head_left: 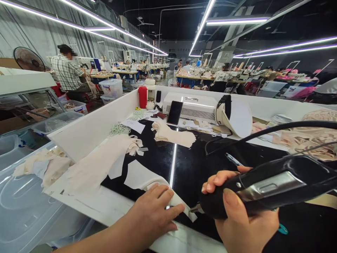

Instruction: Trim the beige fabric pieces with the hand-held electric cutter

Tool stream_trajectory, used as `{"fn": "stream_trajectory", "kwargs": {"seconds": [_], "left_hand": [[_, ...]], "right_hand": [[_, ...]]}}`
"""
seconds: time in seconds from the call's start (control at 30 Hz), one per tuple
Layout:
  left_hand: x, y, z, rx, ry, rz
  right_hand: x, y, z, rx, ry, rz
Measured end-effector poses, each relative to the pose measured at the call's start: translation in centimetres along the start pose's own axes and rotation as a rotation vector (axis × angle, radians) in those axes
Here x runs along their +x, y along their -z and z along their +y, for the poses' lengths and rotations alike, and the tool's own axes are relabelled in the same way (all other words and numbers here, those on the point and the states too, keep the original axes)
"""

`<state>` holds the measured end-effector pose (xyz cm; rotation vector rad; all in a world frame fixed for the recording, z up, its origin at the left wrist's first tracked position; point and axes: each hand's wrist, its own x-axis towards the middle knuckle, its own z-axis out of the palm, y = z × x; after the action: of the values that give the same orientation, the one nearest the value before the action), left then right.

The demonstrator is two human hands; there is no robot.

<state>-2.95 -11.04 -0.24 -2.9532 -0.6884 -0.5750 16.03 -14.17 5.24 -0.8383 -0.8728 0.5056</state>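
Note:
My right hand point(242, 218) grips a black handheld cutting tool point(273, 184) with a metal plate on its side; its cord point(276, 129) arcs up to the right. The tool's tip point(194, 208) touches a cream fabric piece point(142, 179) lying on the glossy black worktop point(200, 165). My left hand point(155, 212) lies flat on that fabric's near edge, fingers pointing at the tip. More cream pieces point(97, 163) are stacked to the left, and another pile point(173, 135) lies farther back.
A white wall point(86, 130) bounds the worktop on the left. At the back stand a white machine point(192, 105), a leaning phone point(174, 112), a red bottle point(142, 97). Clear bins point(26, 196) sit at left. Other people work at distant tables.

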Motion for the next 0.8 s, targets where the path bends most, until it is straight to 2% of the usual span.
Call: {"fn": "stream_trajectory", "kwargs": {"seconds": [0.3, 0.53, 0.8], "left_hand": [[-0.2, -0.7, 0.2, 0.010, 0.004, -0.044], [-0.2, -1.0, 0.3, 0.019, 0.001, -0.017], [-0.2, -1.7, 0.3, 0.021, 0.000, 0.014]], "right_hand": [[0.6, -0.6, 0.0, 0.014, -0.027, 0.016], [1.8, -2.1, 0.7, 0.054, -0.027, 0.034], [1.6, -2.3, 1.2, 0.039, -0.039, 0.002]]}}
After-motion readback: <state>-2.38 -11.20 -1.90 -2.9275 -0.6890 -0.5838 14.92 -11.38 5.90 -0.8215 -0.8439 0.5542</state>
